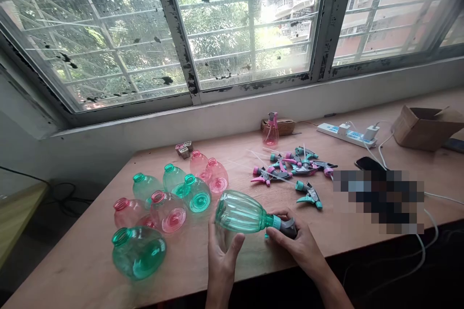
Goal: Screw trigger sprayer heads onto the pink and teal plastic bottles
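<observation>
A clear green spray bottle [241, 212] lies sideways in the air over the front of the table. My left hand [223, 251] cups its base, the thumb standing off from the fingers. At the neck, my right hand [295, 241] grips the grey and teal spray head [284, 227], which sits on the bottle's mouth; part of its trigger is hidden by the fingers. To the left stand several open bottles without heads, among them a green bottle [139, 253] and a pink bottle [168, 212]. Beyond my right hand lies a loose teal spray head [309, 195].
Several pink and teal spray heads [297, 161] lie in a pile with thin tubes. Behind them stands a pink spray bottle [270, 130]. A power strip [344, 134], a cardboard box [422, 128], a phone [369, 163] and white cables occupy the right. Small boxes [183, 148] sit near the window wall.
</observation>
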### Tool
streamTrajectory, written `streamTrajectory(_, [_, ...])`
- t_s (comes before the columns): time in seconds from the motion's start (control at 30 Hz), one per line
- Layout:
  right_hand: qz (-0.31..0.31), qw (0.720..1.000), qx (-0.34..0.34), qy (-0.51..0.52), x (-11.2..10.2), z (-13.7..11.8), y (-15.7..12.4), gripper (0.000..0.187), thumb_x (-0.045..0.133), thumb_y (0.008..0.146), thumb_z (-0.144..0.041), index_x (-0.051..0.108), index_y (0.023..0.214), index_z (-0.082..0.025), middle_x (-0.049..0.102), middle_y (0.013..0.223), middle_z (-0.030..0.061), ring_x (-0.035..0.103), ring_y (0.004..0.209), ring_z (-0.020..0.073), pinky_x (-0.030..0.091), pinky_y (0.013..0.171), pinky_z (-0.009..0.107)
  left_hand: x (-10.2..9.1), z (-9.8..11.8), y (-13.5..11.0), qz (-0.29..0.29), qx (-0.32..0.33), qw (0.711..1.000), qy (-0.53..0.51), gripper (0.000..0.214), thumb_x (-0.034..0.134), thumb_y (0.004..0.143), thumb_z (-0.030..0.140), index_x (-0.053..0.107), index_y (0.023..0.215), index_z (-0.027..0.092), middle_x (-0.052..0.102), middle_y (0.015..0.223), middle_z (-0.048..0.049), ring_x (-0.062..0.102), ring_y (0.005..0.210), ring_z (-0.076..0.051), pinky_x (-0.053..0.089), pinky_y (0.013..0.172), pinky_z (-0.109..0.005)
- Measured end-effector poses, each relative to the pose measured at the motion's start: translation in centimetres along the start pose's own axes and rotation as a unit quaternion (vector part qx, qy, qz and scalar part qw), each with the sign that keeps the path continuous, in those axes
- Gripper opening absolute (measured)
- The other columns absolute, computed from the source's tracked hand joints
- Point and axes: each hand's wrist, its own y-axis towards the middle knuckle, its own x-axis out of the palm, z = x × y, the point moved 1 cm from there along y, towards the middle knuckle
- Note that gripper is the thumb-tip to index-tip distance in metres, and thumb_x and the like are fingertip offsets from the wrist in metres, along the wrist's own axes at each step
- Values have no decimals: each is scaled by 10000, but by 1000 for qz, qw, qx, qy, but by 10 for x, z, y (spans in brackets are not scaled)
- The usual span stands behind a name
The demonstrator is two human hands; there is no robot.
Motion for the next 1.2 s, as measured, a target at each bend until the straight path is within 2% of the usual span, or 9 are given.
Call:
streamTrajectory(0.13, [4,1000,1,-1,1,-1,0,383,794,737,-479,661,972,-207,667,751,-7,647,654,188,498,601,288,1,-3,4,28,-12,1000,7,853,808,720,410,399,1455,270,512,1488,-102,458,1389,-312,348,1163,-427])
streamTrajectory(0.3, [16,1000,1,26,-1,-2,1,373,777,757,-482,646,966,-202,656,691,-15,640,642,195,519,661,330,1,-4,2,1,-20,1000,-11,824,838,684,333,445,1408,305,531,1470,-70,425,1411,-299,360,1154,-410])
streamTrajectory(0.4, [7,1000,0,20,-1,-1,0,363,775,762,-472,644,976,-209,668,699,-15,643,640,194,507,661,325,0,-4,1,2,-9,1000,14,798,841,674,394,473,1371,269,572,1415,-96,463,1375,-315,348,1153,-439])
streamTrajectory(0.57, [-20,1000,-11,-10,1,0,0,359,795,749,-439,662,990,-208,685,767,-6,628,664,178,474,622,290,-1,-3,3,38,-14,999,27,754,792,722,473,450,1356,250,633,1306,-102,552,1282,-305,386,1111,-448])
streamTrajectory(0.7, [10,1000,9,18,1,-1,0,396,797,732,-478,652,979,-203,685,778,3,650,671,197,512,647,322,4,-1,3,17,-21,1000,-9,743,805,721,392,467,1374,286,587,1399,-71,480,1365,-287,364,1142,-403])
streamTrajectory(0.83, [25,999,5,31,1,-4,-1,418,779,740,-517,639,976,-202,665,629,-17,649,611,203,526,676,348,3,-2,0,3,-20,1000,-13,830,853,661,324,451,1387,306,544,1448,-66,432,1404,-298,346,1162,-423])
streamTrajectory(0.93, [24,1000,0,18,2,-5,-2,414,800,714,-513,652,957,-213,687,709,-4,646,621,189,516,625,309,0,-4,0,3,-14,1000,14,835,880,616,360,485,1347,277,595,1387,-73,461,1380,-311,335,1167,-434])
streamTrajectory(1.0, [16,1000,-1,9,3,-4,-2,411,818,696,-500,661,949,-217,694,770,-1,645,636,179,500,596,284,-1,-4,1,8,-12,1000,15,810,851,653,413,480,1357,257,615,1358,-88,492,1352,-323,350,1155,-451])
streamTrajectory(1.2, [13,1000,0,20,0,-3,-1,362,793,749,-468,669,969,-208,674,707,-20,644,648,175,513,642,289,1,-12,6,16,12,1000,14,884,851,663,350,421,1433,298,499,1493,-83,425,1407,-323,331,1174,-449])
